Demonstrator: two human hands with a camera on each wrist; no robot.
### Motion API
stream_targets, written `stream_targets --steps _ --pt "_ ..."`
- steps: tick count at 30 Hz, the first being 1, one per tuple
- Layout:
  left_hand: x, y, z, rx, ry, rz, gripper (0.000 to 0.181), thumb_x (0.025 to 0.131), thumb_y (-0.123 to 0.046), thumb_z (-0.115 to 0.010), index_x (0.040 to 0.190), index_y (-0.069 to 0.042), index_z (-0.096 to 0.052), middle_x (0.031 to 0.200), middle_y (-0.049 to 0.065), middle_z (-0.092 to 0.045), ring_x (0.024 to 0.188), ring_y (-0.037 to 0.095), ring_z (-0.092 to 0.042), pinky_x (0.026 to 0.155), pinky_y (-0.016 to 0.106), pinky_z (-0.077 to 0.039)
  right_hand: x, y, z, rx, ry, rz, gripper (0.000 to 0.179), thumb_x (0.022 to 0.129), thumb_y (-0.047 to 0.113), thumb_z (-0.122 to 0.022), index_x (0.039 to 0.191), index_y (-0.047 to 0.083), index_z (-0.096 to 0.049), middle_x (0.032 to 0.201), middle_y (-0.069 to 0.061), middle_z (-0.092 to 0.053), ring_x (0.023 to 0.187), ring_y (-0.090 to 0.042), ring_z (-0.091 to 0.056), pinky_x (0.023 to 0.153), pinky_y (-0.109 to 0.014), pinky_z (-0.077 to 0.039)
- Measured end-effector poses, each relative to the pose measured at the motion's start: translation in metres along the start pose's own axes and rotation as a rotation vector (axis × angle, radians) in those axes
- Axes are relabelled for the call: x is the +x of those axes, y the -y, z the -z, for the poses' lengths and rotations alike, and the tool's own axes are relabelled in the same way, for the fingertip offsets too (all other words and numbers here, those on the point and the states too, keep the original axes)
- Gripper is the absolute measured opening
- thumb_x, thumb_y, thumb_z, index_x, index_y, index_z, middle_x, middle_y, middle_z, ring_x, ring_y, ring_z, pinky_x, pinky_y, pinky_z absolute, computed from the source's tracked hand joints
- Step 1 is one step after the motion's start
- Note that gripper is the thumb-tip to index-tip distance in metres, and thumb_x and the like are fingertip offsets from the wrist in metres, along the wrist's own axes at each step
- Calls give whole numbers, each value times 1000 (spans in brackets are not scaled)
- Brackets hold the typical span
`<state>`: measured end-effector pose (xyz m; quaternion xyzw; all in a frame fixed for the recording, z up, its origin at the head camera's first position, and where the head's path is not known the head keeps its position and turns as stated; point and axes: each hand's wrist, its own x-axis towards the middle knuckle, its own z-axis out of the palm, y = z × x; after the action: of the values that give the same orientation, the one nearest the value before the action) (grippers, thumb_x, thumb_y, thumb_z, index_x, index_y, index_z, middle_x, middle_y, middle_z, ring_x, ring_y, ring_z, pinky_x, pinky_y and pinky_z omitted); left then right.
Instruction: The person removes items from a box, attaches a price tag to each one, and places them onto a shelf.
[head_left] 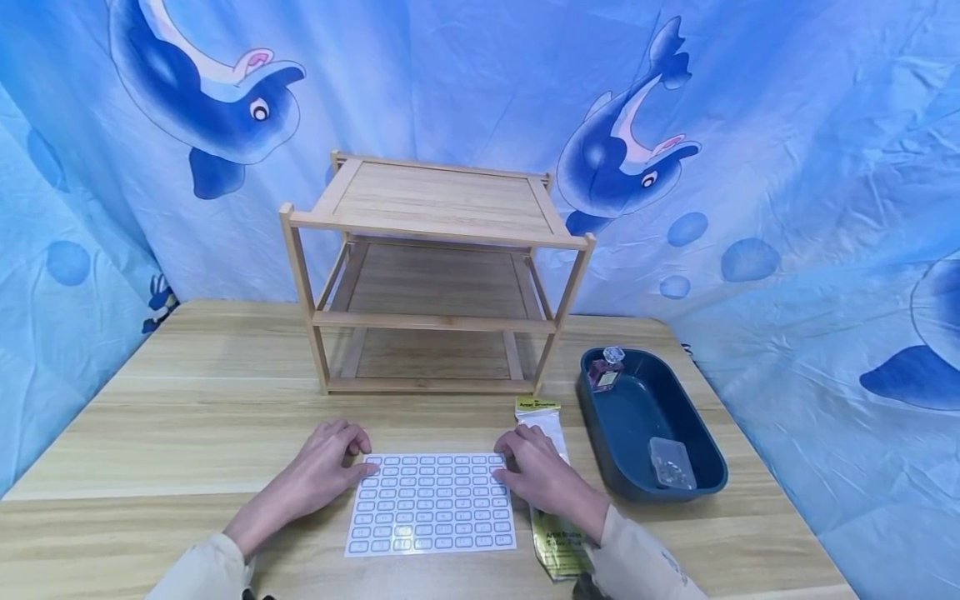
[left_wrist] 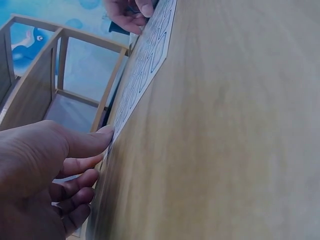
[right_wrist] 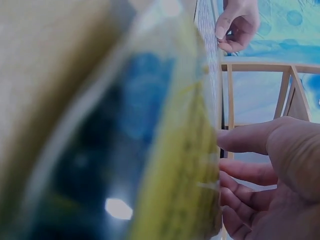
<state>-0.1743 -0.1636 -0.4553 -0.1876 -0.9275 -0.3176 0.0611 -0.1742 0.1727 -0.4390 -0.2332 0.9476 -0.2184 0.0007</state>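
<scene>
A white label sheet (head_left: 431, 504), printed with rows of small blue-outlined boxes, lies on the wooden table. My left hand (head_left: 330, 467) pinches its far left corner between thumb and index finger. At the far right corner, my right hand (head_left: 543, 471) pinches the sheet the same way. In the left wrist view the left thumb (left_wrist: 92, 142) lies at the sheet's corner, the other fingers curled below. Under my right forearm is a clear and yellow packet of artist brushes (head_left: 558, 546), which looms blurred in the right wrist view.
A three-tier wooden rack (head_left: 438, 317) stands behind the sheet. To the right sits a dark teal basin (head_left: 630, 417) with a small perfume bottle (head_left: 606, 371) and a clear plastic case (head_left: 672, 463) inside. A blue dolphin-print curtain (head_left: 465, 83) surrounds the table.
</scene>
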Motion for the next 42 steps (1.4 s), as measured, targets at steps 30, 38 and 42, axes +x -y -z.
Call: stream_targets --steps 30,38,42 --pt "0 -3 2 -43 39 27 21 84 -12 -83 95 -12 -65 90 -3 -52 90 18 -46 79 36 -45 -2 4 2 -61 30 -25 19 92 18 -79 102 7 -65 100 -1 -52 96 -25 -43 81 -41 -41" --pt "0 -4 2 -47 57 43 21 85 -12 -83 95 -12 -65 92 -2 -53 92 20 -47 80 37 -46 -3 6 3 -85 10 -71 29 90 23 -81 107 4 -65 98 -3 -51 94 -26 -42 77 -41 -39" --pt "-1 -5 3 -49 54 47 21 85 -12 -83 94 -13 -64 92 -2 -53 92 20 -47 81 37 -45 -2 5 4 -46 30 -85 28 90 23 -82 106 6 -65 101 -3 -53 97 -26 -43 80 -42 -41"
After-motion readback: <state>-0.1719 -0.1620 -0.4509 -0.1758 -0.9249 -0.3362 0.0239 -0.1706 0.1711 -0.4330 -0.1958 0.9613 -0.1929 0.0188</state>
